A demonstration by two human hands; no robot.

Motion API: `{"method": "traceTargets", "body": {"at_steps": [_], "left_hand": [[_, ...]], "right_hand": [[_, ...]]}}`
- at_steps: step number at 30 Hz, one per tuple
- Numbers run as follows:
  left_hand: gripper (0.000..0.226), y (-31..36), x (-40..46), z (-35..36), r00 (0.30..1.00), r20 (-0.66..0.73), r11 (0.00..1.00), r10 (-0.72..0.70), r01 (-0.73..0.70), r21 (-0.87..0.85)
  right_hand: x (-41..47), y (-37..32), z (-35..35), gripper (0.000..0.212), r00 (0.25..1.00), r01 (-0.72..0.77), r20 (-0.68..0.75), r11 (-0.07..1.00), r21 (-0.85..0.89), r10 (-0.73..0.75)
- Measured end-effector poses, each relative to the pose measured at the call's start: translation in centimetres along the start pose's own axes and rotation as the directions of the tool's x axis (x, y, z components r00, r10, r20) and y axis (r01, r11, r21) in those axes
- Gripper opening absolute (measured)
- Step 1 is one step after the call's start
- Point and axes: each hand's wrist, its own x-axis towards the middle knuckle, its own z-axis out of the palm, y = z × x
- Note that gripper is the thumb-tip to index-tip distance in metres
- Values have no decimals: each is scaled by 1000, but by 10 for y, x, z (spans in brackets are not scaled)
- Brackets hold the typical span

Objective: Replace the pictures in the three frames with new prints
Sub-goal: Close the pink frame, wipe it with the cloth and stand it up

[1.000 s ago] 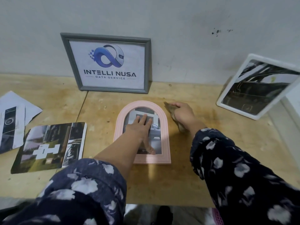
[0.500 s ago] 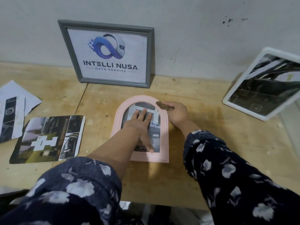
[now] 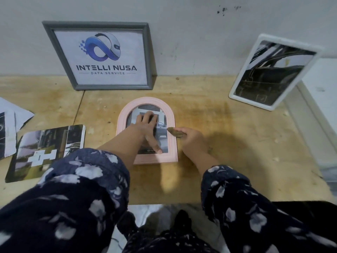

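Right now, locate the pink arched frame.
The pink arched frame lies flat at the table's centre, below the grey frame, under the left hand.

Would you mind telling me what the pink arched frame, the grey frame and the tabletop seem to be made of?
Pink arched frame: probably moulded plastic or painted wood; smooth, matte, with ridged edges.
Grey frame: likely painted wood or plastic; flat matte grey, stepped profile.
Tabletop: looks like unfinished plywood; pale, grainy, stained, with a seam between panels.

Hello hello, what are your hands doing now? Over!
Left hand flat on print in pink arched frame. Right hand holds brown backing piece. Nothing blocking.
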Motion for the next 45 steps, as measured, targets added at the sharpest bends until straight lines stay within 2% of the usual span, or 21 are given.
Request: {"method": "traceTargets", "body": {"at_steps": [5, 7, 11, 14, 20, 25, 28, 30, 33, 36, 42, 45], "left_hand": [[116, 3, -29, 22, 967, -240, 996, 86, -78, 40], [114, 4, -44, 38, 964, -250, 996, 88, -85, 24], [119, 7, -55, 77, 966, -252, 995, -62, 40, -88], [111, 11, -54, 89, 955, -284, 994, -87, 64, -88], [100, 12, -49, 84, 952, -293, 996, -84, 67, -67], [110, 8, -49, 85, 961, -274, 996, -26, 1, -93], [100, 1, -56, 83, 950, -311, 982, 2, -60, -178], [85, -8, -63, 81, 925, -380, 979, -1, -77, -191], [84, -26, -69, 77, 871, -478, 975, -117, 9, -223], [83, -41, -70, 69, 809, -503, 921, -304, 115, -373], [76, -59, -45, 47, 790, -339, 744, -510, 207, -636], [69, -64, -30, 32, 786, -279, 696, -551, 250, -673]], "right_hand": [[4, -2, -2, 44, 998, -61, -5, 989, -137, 61], [3, -4, -2, 46, 996, -85, -18, 984, -157, 83], [-1, -5, -2, 49, 996, -91, -8, 989, -115, 90], [-15, -8, -1, 49, 993, -115, 12, 989, -93, 117], [-59, -4, 5, 50, 996, -84, 22, 992, 96, 83], [-84, -1, 3, 38, 979, -204, 19, 977, 61, 203], [-90, -3, -2, 22, 951, -308, 44, 928, 209, 305], [-91, -13, -10, 25, 921, -366, 6, 862, 351, 389], [-90, -29, -20, 27, 864, -455, 45, 739, 497, 502], [-74, -28, -17, 42, 808, -538, 124, 636, 553, 576], [-40, -36, -20, 41, 820, -517, 107, 646, 562, 563], [-6, -43, -23, 42, 823, -512, 98, 657, 553, 559]]}}
